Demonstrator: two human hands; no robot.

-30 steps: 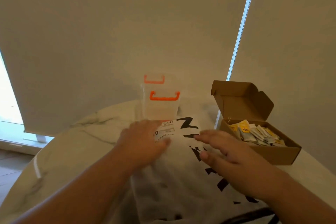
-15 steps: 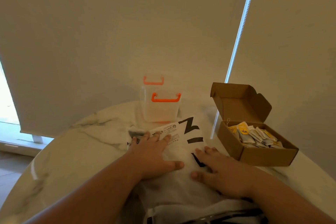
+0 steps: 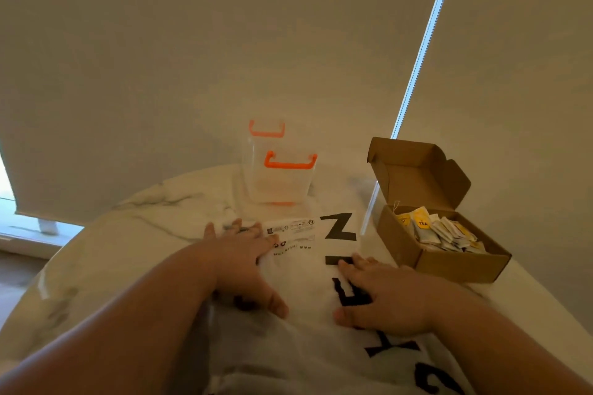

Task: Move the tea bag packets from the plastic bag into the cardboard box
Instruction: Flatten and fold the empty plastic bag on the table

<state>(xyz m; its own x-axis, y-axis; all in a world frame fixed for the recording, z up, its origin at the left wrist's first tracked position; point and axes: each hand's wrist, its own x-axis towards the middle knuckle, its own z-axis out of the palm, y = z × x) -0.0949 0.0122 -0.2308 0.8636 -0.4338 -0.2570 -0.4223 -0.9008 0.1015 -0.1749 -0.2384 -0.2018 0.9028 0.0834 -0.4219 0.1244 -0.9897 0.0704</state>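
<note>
Both grips lie flat on the plastic bag, released, with the fingers straight and spread, and neither one grasps anything. From my end of the feed the left grip presses the bag's left side. Its fingertips reach the far edge next to a white printed label, and its thumb points toward the middle. The right grip presses the bag's right side over large black letters, its thumb turned inward toward the other thumb, and the two thumbs stay apart.

The bag is white and opaque, and it is spread across the marbled counter from the near edge toward the middle. It looks fairly flat under the palms, though I cannot tell whether any packet is inside.

The tea bag packets that I can see sit in a loose heap in the cardboard box. Some are yellow and some pale, and one shows the word TEA. The box stands on the counter just right of the bag, near the right grip but not touching it, with its lid flap standing upright at the back.

Beyond the bag, near the far rim of the counter, stands a clear plastic tub with two orange handles. Beige roller blinds fill the background, with a bright strip of daylight between them.
</note>
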